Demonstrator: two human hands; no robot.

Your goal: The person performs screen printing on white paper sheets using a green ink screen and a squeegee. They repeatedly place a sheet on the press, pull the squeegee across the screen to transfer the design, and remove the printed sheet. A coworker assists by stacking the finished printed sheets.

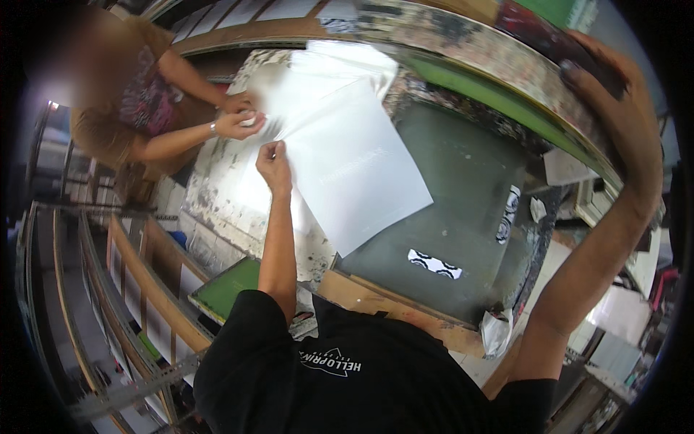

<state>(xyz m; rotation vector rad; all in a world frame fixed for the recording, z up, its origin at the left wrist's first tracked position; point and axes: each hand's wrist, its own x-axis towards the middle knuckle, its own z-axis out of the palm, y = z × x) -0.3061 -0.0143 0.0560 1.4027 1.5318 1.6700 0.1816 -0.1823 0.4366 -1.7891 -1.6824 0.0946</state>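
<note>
My left hand (pixel 274 165) is closed in a pinch at the left corner of a thin white sheet (pixel 361 170). The sheet lies slanted, partly over a dark grey flat printing bed (pixel 463 166) and partly over a paint-spattered board. My right hand (pixel 611 90) is raised at the upper right, wrapped round the end of a tilted, ink-stained screen-printing frame (pixel 455 40). A dark reddish-brown piece lies along the frame under its fingers; I cannot tell whether it is separate. Beyond the sheet lies a stack of white sheets (pixel 343 61).
Across the spattered board (pixel 224 210), a co-worker's hands (pixel 242 121) hold something small and white. Two black-and-white patterned strips (pixel 434 264) lie on the bed. Crumpled white material (pixel 496 333) sits at its near right corner. Racks with wooden boards (pixel 155 289) stand at left.
</note>
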